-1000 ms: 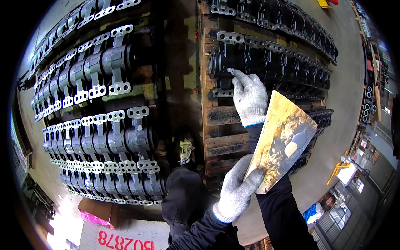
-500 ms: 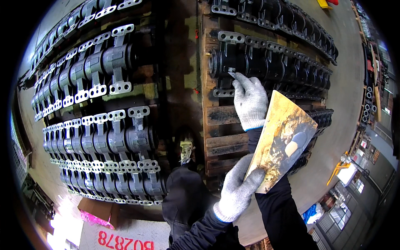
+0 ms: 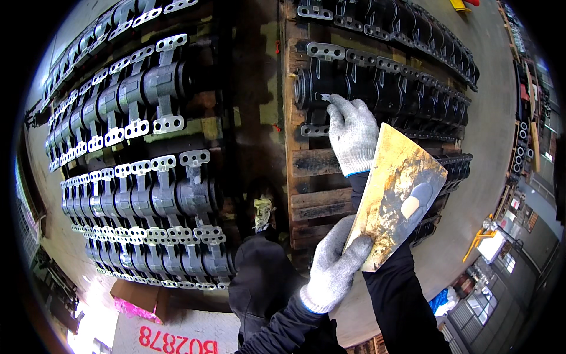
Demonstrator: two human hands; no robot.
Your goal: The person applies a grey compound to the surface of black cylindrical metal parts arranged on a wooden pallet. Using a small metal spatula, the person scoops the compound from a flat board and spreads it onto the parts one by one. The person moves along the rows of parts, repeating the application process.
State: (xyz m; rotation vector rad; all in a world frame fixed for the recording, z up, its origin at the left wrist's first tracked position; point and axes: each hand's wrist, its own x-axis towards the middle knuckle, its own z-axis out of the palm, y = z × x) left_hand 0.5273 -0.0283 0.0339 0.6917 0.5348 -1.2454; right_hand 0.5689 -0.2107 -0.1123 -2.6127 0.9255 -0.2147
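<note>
My left hand [image 3: 335,268], in a grey knit glove, is closed on the lower edge of a stained tan board [image 3: 392,177], its thumb on top. The board is tilted, narrows toward one end, and has dark smears and a grey oval patch. Beyond it my right hand [image 3: 355,133], gloved alike, reaches over a black cylindrical roller [image 3: 330,82] with drilled metal flanges. Its fingertips pinch a small pale flat piece [image 3: 325,97] right at the roller's surface; whether the two touch I cannot tell. Part of my right forearm is hidden under the board.
Rows of similar black rollers [image 3: 144,94] lie on the left. The right-hand rows rest on a wooden pallet [image 3: 321,162]. A dark gap runs between both groups, my shoe [image 3: 263,212] at its near end. An open cardboard box [image 3: 138,295] with pink plastic sits lower left.
My right hand has shifted slightly up and left along the roller, still pinching the pale piece. The board in my left hand has moved a little left.
</note>
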